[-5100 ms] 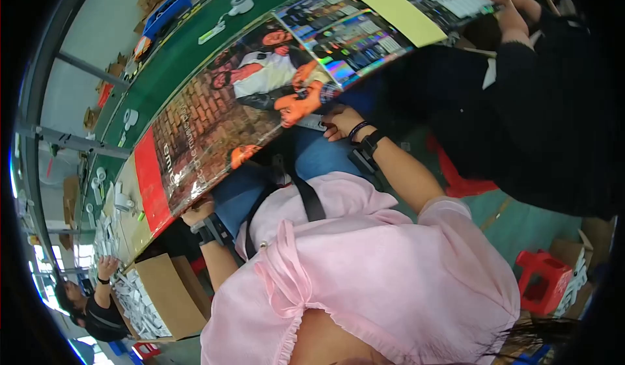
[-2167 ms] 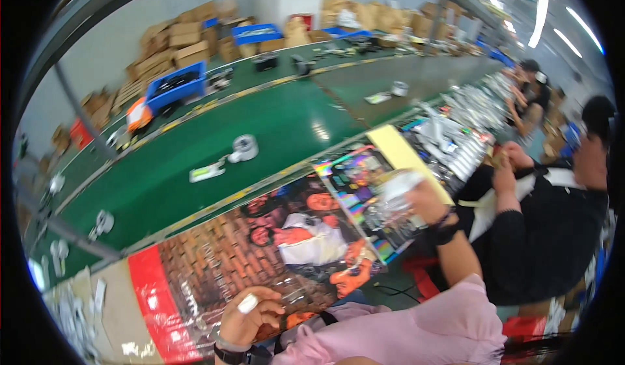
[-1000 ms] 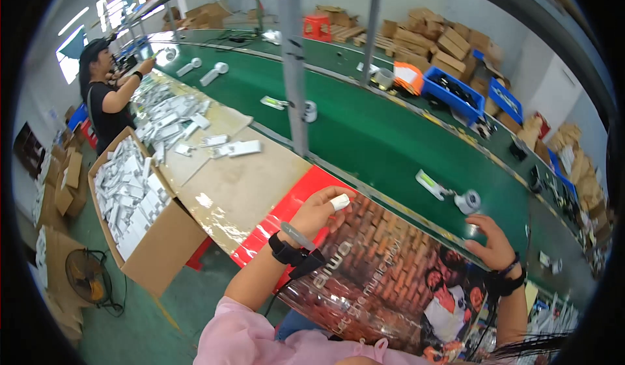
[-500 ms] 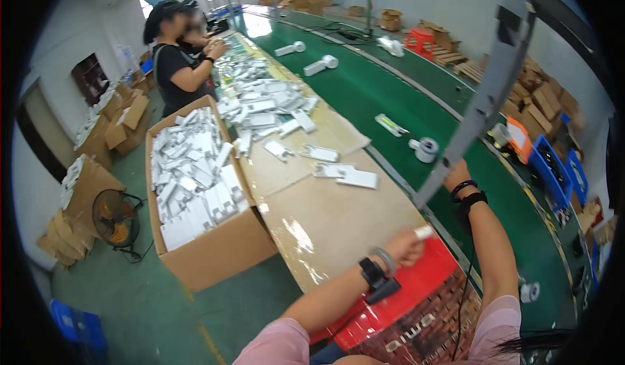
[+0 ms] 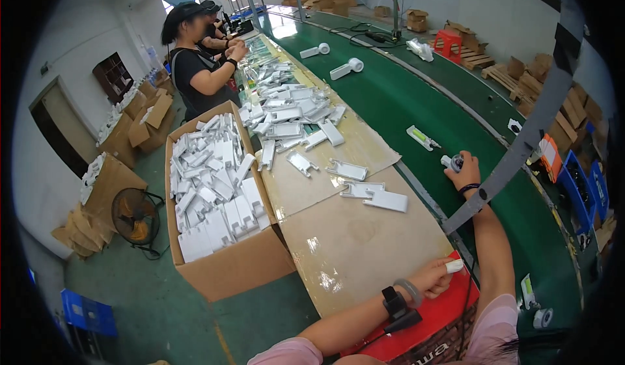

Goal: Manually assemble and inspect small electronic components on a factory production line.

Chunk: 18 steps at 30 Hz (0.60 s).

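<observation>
On the green conveyor belt, my right hand reaches past the slanted metal post and curls its fingers round a small white fan head with a grey round face. My left hand is closed over the red sheet at the near end of the table, with a white wrap on one finger; I see nothing held in it. Farther up the belt lie two white handheld fans. A white casing half with a green-yellow part inside sits beyond my right hand.
White casing pieces are heaped on the paper-covered table. A carton full of them stands left of it. Two people work at the far left side. The metal post crosses near my right arm. A floor fan stands left.
My right hand has moved forward from behind the post and taken hold of the fan head. My left hand stays by the red sheet. The view has shifted.
</observation>
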Tool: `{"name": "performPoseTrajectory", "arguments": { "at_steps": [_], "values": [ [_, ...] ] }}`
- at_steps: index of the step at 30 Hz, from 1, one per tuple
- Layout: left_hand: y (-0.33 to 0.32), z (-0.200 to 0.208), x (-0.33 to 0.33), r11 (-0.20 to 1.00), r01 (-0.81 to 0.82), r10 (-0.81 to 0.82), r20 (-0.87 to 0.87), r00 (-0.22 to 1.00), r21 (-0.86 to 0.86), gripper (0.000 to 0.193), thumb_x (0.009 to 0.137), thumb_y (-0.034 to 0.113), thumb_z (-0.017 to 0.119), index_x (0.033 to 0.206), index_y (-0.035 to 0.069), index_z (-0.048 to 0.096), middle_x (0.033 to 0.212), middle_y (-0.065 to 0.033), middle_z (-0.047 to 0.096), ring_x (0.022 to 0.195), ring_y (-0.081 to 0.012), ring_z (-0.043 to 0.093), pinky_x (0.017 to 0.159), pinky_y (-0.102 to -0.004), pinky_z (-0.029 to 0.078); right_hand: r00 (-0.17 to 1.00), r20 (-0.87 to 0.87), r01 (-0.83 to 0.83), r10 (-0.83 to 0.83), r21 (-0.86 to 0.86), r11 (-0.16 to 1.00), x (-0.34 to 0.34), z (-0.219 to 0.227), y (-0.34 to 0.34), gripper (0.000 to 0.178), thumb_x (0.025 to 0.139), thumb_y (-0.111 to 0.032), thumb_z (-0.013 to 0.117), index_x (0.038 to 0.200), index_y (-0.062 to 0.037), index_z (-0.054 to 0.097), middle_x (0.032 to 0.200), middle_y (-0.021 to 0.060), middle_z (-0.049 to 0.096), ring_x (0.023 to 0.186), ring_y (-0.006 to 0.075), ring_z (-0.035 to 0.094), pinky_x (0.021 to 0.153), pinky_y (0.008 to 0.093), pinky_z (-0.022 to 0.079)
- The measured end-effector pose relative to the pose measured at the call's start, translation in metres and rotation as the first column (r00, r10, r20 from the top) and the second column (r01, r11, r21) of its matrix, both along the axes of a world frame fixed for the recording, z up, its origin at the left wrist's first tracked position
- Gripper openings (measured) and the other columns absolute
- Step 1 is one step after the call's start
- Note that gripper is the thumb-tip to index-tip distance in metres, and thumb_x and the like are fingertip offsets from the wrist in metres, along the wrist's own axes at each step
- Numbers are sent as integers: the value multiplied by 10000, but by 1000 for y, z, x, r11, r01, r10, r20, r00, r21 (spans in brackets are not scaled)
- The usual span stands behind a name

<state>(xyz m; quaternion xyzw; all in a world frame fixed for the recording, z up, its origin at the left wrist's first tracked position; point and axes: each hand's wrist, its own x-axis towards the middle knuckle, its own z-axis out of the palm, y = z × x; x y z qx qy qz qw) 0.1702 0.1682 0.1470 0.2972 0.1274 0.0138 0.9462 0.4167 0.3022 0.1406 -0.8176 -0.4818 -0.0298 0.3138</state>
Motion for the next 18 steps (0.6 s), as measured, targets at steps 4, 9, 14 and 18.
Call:
{"name": "performPoseTrajectory", "arguments": {
  "at_steps": [4,9,14,18],
  "values": [
    [-1,-2,4,1000,-4,4,5,1000,17,295,959,387,465,998,107,548,527,84,236,391,-27,180,348,-218,114,997,62,-46,41,96,994,13,8,-38,695,590,-265,803,1170,-41,495,1022,193,545,949,366,557,862,396,458],
    [-2,1,3,998,-46,45,14,999,51,334,977,381,392,1029,84,536,520,70,251,378,-35,204,331,-217,137,970,98,-233,224,90,968,16,49,-117,611,589,-266,802,1088,-24,546,982,168,576,932,341,572,838,398,459],
    [-13,0,3,979,-175,171,51,984,104,283,967,287,378,1049,70,540,532,42,335,372,-46,272,323,-217,199,979,-5,-204,204,-34,978,-28,124,-230,638,584,-267,805,1111,-18,546,995,155,574,944,322,572,857,375,451],
    [-18,7,2,898,-372,368,62,928,235,188,927,188,424,997,90,569,583,13,439,398,-73,362,330,-228,260,974,-59,-221,218,-44,974,-62,166,-312,638,605,-279,802,1133,-27,548,1041,153,579,989,306,569,884,366,443]
  ]
}}
